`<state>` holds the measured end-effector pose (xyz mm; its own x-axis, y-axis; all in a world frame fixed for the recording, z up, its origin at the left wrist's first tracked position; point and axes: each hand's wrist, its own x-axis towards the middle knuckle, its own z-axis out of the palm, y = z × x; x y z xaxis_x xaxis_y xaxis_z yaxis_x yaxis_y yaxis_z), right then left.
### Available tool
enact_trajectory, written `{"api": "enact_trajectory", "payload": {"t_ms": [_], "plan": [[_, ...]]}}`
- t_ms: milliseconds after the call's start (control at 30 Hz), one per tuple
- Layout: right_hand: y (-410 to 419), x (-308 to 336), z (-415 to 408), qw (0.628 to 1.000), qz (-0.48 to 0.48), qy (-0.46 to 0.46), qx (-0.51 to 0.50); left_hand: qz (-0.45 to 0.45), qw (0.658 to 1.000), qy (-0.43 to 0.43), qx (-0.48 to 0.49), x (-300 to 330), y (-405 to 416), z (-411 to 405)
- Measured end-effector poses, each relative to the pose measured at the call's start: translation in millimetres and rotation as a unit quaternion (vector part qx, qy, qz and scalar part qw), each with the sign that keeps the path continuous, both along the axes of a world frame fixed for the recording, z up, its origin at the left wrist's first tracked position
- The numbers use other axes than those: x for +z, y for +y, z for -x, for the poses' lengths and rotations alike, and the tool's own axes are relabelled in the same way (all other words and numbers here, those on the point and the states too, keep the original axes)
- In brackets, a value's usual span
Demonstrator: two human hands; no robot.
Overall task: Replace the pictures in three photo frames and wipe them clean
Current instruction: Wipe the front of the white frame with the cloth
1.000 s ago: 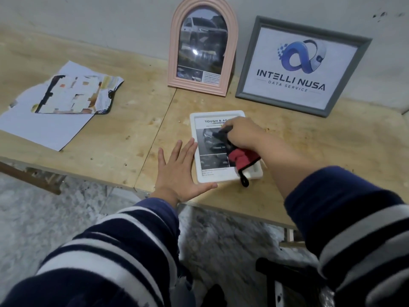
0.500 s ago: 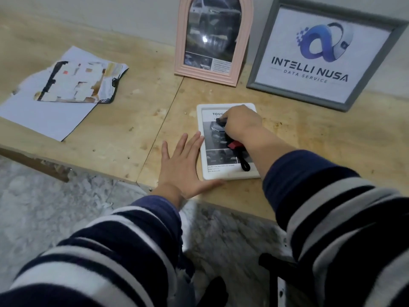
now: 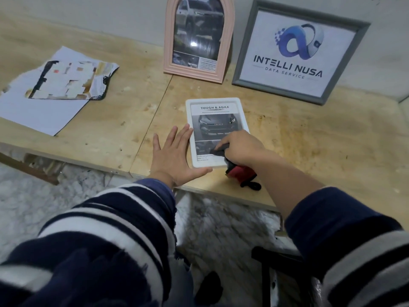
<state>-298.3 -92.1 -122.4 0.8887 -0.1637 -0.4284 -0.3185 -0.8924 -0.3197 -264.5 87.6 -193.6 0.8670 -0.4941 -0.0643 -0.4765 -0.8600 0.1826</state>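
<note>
So the right hand (image 3: 240,149) is bunched round a red-and-black cloth (image 3: 240,172), rubbing the white frame (image 3: 241,116) lying flat near the table (image 3: 332,151) edge; left hand (image 3: 174,156) splayed flat, bracing its side; looks light, slidey, glass probably fragile; hold by edges.

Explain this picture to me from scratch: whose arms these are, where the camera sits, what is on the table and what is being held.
No machine here: a person wears the camera on the head, looking down at their own striped sleeves. On the plywood table lies a white rectangular photo frame showing a car. The left hand lies flat, steadying its edge. The right hand has its grip on a red and black cloth, wiping the glass. A pink arched frame, a grey rectangular frame and torn papers are behind.
</note>
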Motion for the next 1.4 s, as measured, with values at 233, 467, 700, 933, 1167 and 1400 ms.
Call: {"api": "enact_trajectory", "payload": {"t_ms": [233,467,700,933,1167,1400], "plan": [[-49.6,22.3,-37.7,0.995,-0.061,0.002,-0.085,-0.017,1.0,-0.011,-0.012,-1.1,-0.5,-1.3],[-50.5,-0.7,-91.4,0.983,0.019,-0.161,-0.082,0.011,1.0,-0.006,-0.008,-4.7,0.6,-1.0],[-48.5,-17.8,-97.4,0.989,0.051,-0.125,-0.063,0.017,1.0,0.0,-0.004,-3.5,0.6,-7.7],[-49.6,-8.4,-63.8,0.996,0.003,-0.066,-0.058,0.017,1.0,-0.003,-0.001,-5.6,1.5,-5.9],[-40.6,-14.3,-17.4,0.995,-0.014,-0.062,-0.08,0.008,1.0,-0.009,0.0,-5.0,2.5,-4.8],[-44.8,-22.9,5.7,0.981,-0.116,-0.051,-0.146,0.014,1.0,-0.006,0.0,-3.7,0.1,-2.2]]}}
